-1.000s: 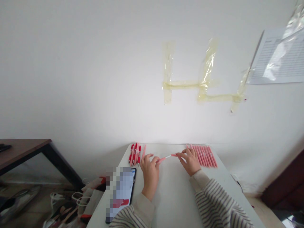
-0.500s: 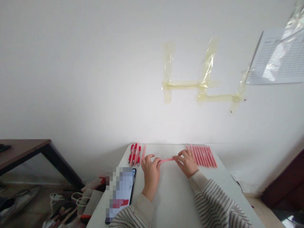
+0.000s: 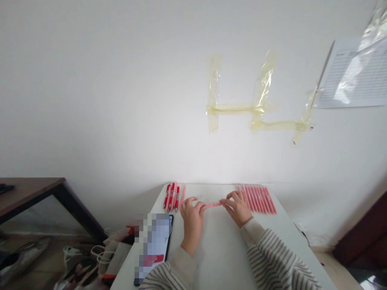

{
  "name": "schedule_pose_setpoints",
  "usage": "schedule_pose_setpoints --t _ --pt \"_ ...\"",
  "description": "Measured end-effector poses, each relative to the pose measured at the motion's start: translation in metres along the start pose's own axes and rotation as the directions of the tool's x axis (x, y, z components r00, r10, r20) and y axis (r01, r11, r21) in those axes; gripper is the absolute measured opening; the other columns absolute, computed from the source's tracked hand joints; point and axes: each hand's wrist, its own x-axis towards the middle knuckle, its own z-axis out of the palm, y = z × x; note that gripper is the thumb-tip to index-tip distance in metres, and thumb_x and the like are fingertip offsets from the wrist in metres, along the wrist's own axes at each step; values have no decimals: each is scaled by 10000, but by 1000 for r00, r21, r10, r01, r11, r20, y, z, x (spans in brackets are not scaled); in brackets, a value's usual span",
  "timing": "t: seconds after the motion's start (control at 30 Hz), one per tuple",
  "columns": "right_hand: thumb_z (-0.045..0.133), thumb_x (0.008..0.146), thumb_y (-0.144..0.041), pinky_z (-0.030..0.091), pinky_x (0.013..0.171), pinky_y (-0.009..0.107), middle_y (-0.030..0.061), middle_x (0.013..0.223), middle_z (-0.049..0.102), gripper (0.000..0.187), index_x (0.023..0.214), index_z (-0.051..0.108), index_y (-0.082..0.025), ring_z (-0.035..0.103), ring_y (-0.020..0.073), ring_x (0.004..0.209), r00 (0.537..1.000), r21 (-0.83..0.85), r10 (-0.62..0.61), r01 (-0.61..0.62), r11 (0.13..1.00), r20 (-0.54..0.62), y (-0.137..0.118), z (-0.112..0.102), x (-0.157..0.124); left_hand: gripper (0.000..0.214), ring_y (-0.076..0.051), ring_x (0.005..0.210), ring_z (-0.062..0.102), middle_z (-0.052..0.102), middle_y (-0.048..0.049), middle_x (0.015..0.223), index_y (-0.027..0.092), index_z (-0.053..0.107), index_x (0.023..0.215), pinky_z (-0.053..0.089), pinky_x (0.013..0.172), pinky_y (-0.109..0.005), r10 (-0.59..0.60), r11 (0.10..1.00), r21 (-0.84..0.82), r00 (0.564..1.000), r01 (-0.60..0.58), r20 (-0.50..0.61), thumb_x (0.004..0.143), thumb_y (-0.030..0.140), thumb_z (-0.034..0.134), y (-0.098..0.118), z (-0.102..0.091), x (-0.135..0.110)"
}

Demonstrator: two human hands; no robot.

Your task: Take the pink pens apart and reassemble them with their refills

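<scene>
A pink pen (image 3: 213, 204) is stretched level between my two hands, over the middle of the white table (image 3: 220, 249). My left hand (image 3: 192, 215) pinches its left end, and my right hand (image 3: 237, 207) pinches its right end; the fingers hide both tips. Just behind my left hand lies a single pink pen (image 3: 183, 194), beside a small group of red and pink pens (image 3: 171, 197). Past my right hand, several pink pens (image 3: 260, 199) lie side by side in a row.
A phone (image 3: 155, 245), its screen partly pixelated, lies at the table's left edge. The white wall (image 3: 136, 100) rises directly behind the table. To the left are a brown desk (image 3: 33, 191) and bags with cords (image 3: 111, 253) on the floor.
Almost nothing has moved. Both hands keep their pinch on the pink pen, and the view has shifted very slightly.
</scene>
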Motion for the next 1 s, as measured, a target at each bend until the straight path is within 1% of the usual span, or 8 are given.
schedule_pose_setpoints --t 0.17,0.37,0.5,0.63,0.73,0.9,1.0 --pt "648 918 -263 407 932 431 45 969 631 188 1027 760 -367 485 248 1031 1000 -12 -4 4 1000 -20 -2 -1 0 175 -262 1126 490 581 -74 1131 273 775 860 427 1025 -489 2 1000 -5 1000 -2 -15 875 340 614 -3 4 0" --pt "651 918 -264 372 993 465 38 965 627 185 1017 760 -377 480 242 1038 1000 -27 -10 10 1000 -24 -4 -1 0 145 -273 1119 496 594 -73 1123 275 770 839 432 1010 -509 14 1000 -15 999 -14 -30 861 327 636 -7 10 0" --pt "642 925 -271 383 989 464 40 980 635 185 1023 758 -378 491 242 1037 1000 -19 -5 5 1000 -2 -2 0 0 126 -272 1104 506 597 -74 1111 273 773 834 437 995 -501 28 1000 -11 999 -29 -43 848 313 655 -6 10 0" --pt "652 918 -264 404 970 455 40 1019 642 183 1021 755 -375 504 247 1049 999 -18 19 -18 1000 36 -2 1 0 118 -272 1115 504 602 -67 1119 278 776 834 437 996 -503 24 999 -21 999 -24 -28 841 302 661 -5 9 0" --pt "650 917 -251 405 985 462 35 1017 648 185 1013 752 -372 505 252 1073 998 -19 56 -55 998 42 -4 1 0 128 -273 1121 502 604 -72 1123 259 772 820 436 1004 -514 17 999 -31 999 -18 -33 841 307 655 -5 9 0" --pt "640 921 -253 401 1012 480 35 992 652 182 1014 747 -366 511 250 1063 996 -14 43 -42 999 72 -8 -1 0 132 -276 1110 506 619 -74 1114 251 758 778 445 986 -521 12 999 -34 999 -13 -37 841 281 646 -7 12 1" --pt "641 917 -240 367 1061 512 34 987 645 190 1007 749 -368 515 245 1064 996 -23 52 -50 998 66 -9 0 0 130 -281 1106 506 621 -80 1115 248 759 776 448 973 -520 8 1000 -24 999 -9 -37 838 264 645 -8 14 1"
